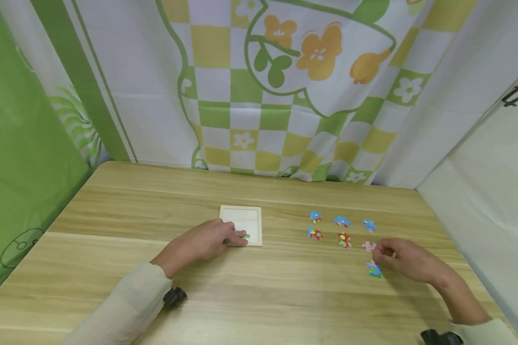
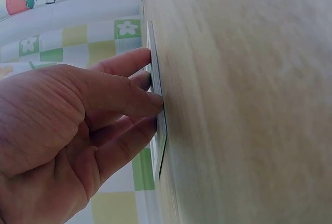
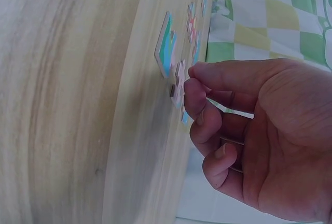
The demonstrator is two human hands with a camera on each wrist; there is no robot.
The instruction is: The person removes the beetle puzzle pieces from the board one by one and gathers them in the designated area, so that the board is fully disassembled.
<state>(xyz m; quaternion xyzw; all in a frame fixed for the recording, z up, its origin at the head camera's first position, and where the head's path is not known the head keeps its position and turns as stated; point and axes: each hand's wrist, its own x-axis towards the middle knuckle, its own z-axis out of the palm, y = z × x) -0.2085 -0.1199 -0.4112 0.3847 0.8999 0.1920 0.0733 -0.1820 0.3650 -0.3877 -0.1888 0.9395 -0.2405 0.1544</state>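
Puzzle tray, middle of table: left hand rests on its near left corner, fingers straight, pressing a green piece. Pink piece, toward the right edge: right hand pinches it, fingertips curled. Loose pieces lie beside it.

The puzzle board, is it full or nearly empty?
Nearly empty. The puzzle board shows only one green piece by the left hand; seven loose pieces lie on the table.

Only partial dark characters show on the white side panel, too cut off to read.
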